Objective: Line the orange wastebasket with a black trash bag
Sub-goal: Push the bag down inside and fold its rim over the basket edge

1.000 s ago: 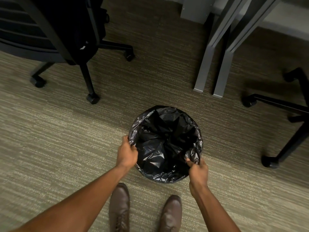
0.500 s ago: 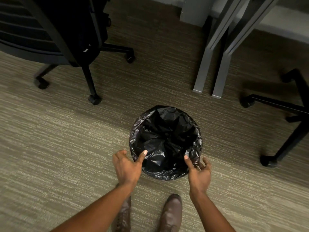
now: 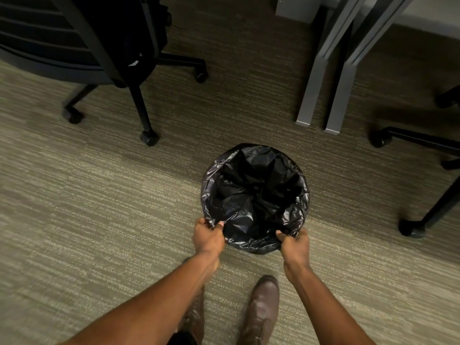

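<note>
A black trash bag (image 3: 254, 192) covers the round wastebasket on the carpet, folded over its whole rim, so none of the orange shows. The bag's middle sags down inside in crumpled folds. My left hand (image 3: 207, 237) pinches the bag's edge at the near-left part of the rim. My right hand (image 3: 295, 244) pinches the edge at the near-right part. Both thumbs press the plastic from the inside of the rim.
A black office chair (image 3: 104, 53) on castors stands at the far left. Grey desk legs (image 3: 323, 78) rise beyond the basket. Another chair's black base (image 3: 423, 185) spreads at the right. My brown shoes (image 3: 261, 310) stand just behind the basket on the carpet.
Half a second ago both hands were off the bag with fingers spread. Now they have closed on the rim again, at spots nearer to me than a second ago.
</note>
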`<action>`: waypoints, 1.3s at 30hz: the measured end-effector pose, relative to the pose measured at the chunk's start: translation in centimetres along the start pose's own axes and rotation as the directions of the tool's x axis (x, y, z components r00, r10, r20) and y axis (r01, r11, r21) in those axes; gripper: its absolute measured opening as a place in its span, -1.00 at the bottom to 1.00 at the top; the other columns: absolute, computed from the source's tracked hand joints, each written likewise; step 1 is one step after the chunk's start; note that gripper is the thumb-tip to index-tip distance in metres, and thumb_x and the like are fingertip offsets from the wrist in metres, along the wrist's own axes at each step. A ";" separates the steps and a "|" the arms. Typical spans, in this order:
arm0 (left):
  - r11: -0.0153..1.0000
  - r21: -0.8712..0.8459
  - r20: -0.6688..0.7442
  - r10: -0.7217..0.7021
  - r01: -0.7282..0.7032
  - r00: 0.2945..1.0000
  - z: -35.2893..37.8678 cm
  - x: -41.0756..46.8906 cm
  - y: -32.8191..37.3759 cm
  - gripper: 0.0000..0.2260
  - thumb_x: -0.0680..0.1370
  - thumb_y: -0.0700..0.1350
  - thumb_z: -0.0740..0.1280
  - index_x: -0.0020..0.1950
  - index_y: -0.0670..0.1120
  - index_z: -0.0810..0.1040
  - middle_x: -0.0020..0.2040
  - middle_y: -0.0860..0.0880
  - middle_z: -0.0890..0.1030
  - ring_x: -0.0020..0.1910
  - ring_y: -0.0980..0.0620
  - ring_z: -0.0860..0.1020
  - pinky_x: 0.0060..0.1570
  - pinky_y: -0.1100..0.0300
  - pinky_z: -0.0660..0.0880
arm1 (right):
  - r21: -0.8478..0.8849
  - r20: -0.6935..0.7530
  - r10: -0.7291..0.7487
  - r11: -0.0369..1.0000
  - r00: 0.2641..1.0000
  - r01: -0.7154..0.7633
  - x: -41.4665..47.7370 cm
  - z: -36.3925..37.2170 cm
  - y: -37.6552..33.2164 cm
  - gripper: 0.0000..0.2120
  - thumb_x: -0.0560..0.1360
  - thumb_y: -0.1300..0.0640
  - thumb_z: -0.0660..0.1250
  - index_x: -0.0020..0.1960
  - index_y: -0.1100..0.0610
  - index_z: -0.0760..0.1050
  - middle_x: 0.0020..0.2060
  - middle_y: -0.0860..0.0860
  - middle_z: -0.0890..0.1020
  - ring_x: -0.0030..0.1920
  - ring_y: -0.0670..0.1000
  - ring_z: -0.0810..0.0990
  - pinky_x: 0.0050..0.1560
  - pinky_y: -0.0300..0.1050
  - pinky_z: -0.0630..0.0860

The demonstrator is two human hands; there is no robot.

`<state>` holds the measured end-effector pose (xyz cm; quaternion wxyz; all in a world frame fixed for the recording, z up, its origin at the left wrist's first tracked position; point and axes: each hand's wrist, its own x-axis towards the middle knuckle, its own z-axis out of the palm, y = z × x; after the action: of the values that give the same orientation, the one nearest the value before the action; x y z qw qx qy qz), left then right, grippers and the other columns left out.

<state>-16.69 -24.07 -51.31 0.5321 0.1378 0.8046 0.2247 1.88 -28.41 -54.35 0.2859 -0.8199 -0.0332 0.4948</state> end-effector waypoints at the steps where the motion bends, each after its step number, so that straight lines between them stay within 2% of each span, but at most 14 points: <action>1: 1.000 -0.015 -0.018 0.011 -0.011 1.000 -0.1 -0.1 0.0 -0.82 0.66 -0.24 0.42 0.19 -0.11 0.48 0.03 -0.09 0.67 -0.10 0.04 0.64 -0.21 0.28 0.52 | 0.000 0.017 -0.007 1.000 1.000 0.007 0.2 -0.4 -0.4 -0.60 0.49 0.28 0.51 0.24 0.05 0.45 0.13 0.09 0.72 0.14 0.17 0.69 0.33 0.23 0.59; 5: 0.999 -0.030 -0.026 -0.037 0.036 0.999 -0.3 -0.4 -1.3 -0.74 0.61 -0.10 0.51 0.13 -0.12 0.46 -0.08 -0.09 0.60 -0.16 -0.05 0.59 -0.15 0.15 0.53 | -0.336 -0.058 -0.270 0.912 0.961 0.235 -0.1 -2.0 -4.1 -0.05 0.46 -0.20 0.55 0.63 0.14 0.15 0.50 0.22 0.44 0.40 0.30 0.53 0.41 0.21 0.48; 8: 0.996 0.084 0.020 -0.044 0.043 0.999 0.3 -1.8 -3.0 -0.70 0.58 -0.14 0.54 0.16 -0.19 0.47 -0.08 -0.14 0.61 -0.19 -0.01 0.57 -0.21 0.23 0.47 | -0.703 0.089 -0.606 0.524 0.790 0.481 0.8 -2.2 -7.6 -0.02 0.51 -0.24 0.47 0.66 0.18 0.05 0.62 0.30 0.21 0.57 0.35 0.29 0.51 0.28 0.32; 10: 0.992 0.120 0.021 -0.028 0.025 0.999 0.8 -2.7 -4.3 -0.71 0.59 -0.12 0.54 0.15 -0.16 0.47 -0.03 -0.16 0.67 -0.18 0.01 0.60 -0.23 0.23 0.50 | -0.789 0.256 -0.716 0.234 0.649 0.569 2.1 -1.4 -10.3 -0.08 0.53 -0.24 0.42 0.64 0.20 0.10 0.62 0.32 0.21 0.59 0.35 0.22 0.55 0.30 0.24; 14: 0.996 0.039 0.075 -0.088 0.086 0.993 2.3 -4.2 -5.9 -0.65 0.60 0.05 0.50 0.12 -0.20 0.52 -0.07 -0.15 0.75 -0.14 -0.06 0.70 -0.09 0.08 0.65 | -0.679 0.651 -0.668 -0.300 0.361 0.670 3.4 2.0 -16.3 -0.27 0.55 -0.16 0.38 0.60 0.11 0.24 0.57 0.24 0.33 0.59 0.33 0.24 0.52 0.31 0.27; 18: 0.992 -0.022 0.095 -0.119 0.121 0.988 4.0 -4.4 -6.4 -0.46 0.50 0.30 0.47 0.04 -0.20 0.60 -0.17 -0.13 0.79 -0.20 -0.07 0.78 -0.15 0.11 0.72 | -0.341 0.920 -0.374 -0.622 0.115 0.705 3.4 8.0 -19.3 -0.31 0.56 -0.08 0.39 0.62 0.05 0.24 0.49 0.14 0.46 0.51 0.25 0.38 0.49 0.27 0.32; 21: 0.972 0.225 -0.015 -0.069 0.070 0.998 4.7 -4.1 -6.1 -0.06 0.29 0.68 0.21 0.12 -0.16 0.61 0.02 -0.14 0.78 0.01 -0.18 0.75 0.01 -0.04 0.67 | -0.208 0.972 -0.228 -0.699 0.062 0.684 3.0 12.2 -19.6 -0.45 0.63 0.05 0.32 0.58 0.07 0.29 0.37 0.19 0.50 0.41 0.25 0.45 0.40 0.29 0.39; 24: 0.874 0.487 -0.253 0.140 0.000 0.957 3.9 -4.0 -3.2 -0.13 0.54 0.44 0.31 0.53 -0.24 0.31 0.45 -0.24 0.46 0.40 -0.24 0.50 0.29 -0.09 0.52 | -0.211 0.977 -0.171 -0.715 0.126 0.667 2.5 14.5 -19.9 -0.60 0.67 0.14 0.21 0.50 0.10 0.32 0.32 0.21 0.51 0.37 0.25 0.49 0.38 0.32 0.41; 26: 0.791 0.587 -0.232 0.368 -0.172 0.900 2.7 -2.3 -0.9 -0.08 0.56 0.35 0.37 0.63 -0.25 0.14 0.62 -0.27 0.26 0.61 -0.25 0.30 0.60 -0.12 0.34 | -0.219 0.976 -0.149 -0.708 0.162 0.671 2.4 15.1 -20.1 -0.65 0.69 0.17 0.17 0.47 0.13 0.35 0.32 0.20 0.50 0.34 0.25 0.51 0.33 0.28 0.46; 28: 0.652 0.683 -0.119 0.545 -0.330 0.830 1.5 0.7 1.3 -0.15 0.62 0.27 0.35 0.67 -0.24 0.10 0.70 -0.27 0.19 0.69 -0.23 0.21 0.68 -0.09 0.17 | -0.224 0.974 -0.147 -0.703 0.170 0.675 2.5 15.4 -20.0 -0.66 0.69 0.17 0.16 0.45 0.14 0.36 0.33 0.19 0.50 0.34 0.24 0.52 0.28 0.25 0.49; 30: 0.502 0.758 0.036 0.605 -0.416 0.795 0.6 3.6 4.1 -0.27 0.68 0.19 0.31 0.66 -0.24 0.16 0.65 -0.25 0.33 0.62 -0.20 0.38 0.59 -0.05 0.35 | -0.218 0.976 -0.143 -0.704 0.165 0.676 2.5 15.6 -19.9 -0.67 0.69 0.16 0.15 0.44 0.15 0.38 0.33 0.18 0.51 0.35 0.23 0.53 0.23 0.20 0.51; 32: 0.434 0.775 0.118 0.614 -0.460 0.780 0.3 5.6 6.7 -0.44 0.73 0.09 0.27 0.58 -0.23 0.26 0.40 -0.21 0.58 0.30 -0.17 0.65 0.16 0.03 0.61 | -0.206 0.979 -0.134 -0.690 0.156 0.694 2.7 15.8 -20.1 -0.66 0.69 0.16 0.16 0.45 0.15 0.39 0.32 0.17 0.52 0.35 0.22 0.53 0.18 0.16 0.52; 36: 0.325 0.806 0.282 0.525 -0.495 0.803 -0.5 7.8 8.0 -0.72 0.78 -0.03 0.18 0.41 -0.17 0.42 -0.15 -0.03 0.62 -0.23 -0.08 0.64 -0.25 0.09 0.50 | -0.240 0.971 -0.136 -0.594 0.198 0.768 3.9 15.1 -21.5 -0.58 0.67 0.22 0.18 0.51 0.08 0.36 0.30 0.17 0.58 0.23 0.24 0.63 0.06 0.08 0.52; 39: 0.372 0.780 0.292 0.495 -0.504 0.818 -0.9 7.6 7.5 -0.73 0.79 -0.06 0.15 0.42 -0.17 0.40 -0.29 0.07 0.50 -0.40 0.07 0.50 -0.41 0.24 0.39 | -0.340 0.940 -0.220 -0.549 0.260 0.764 6.1 12.6 -22.4 -0.53 0.66 0.14 0.23 0.56 0.00 0.32 0.34 0.13 0.61 0.23 0.23 0.64 0.10 0.07 0.61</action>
<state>-20.66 -14.27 -53.19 0.3115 0.6092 0.7285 -0.0341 -0.39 -2.12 -52.30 -0.1479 -0.4230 -0.8729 0.1930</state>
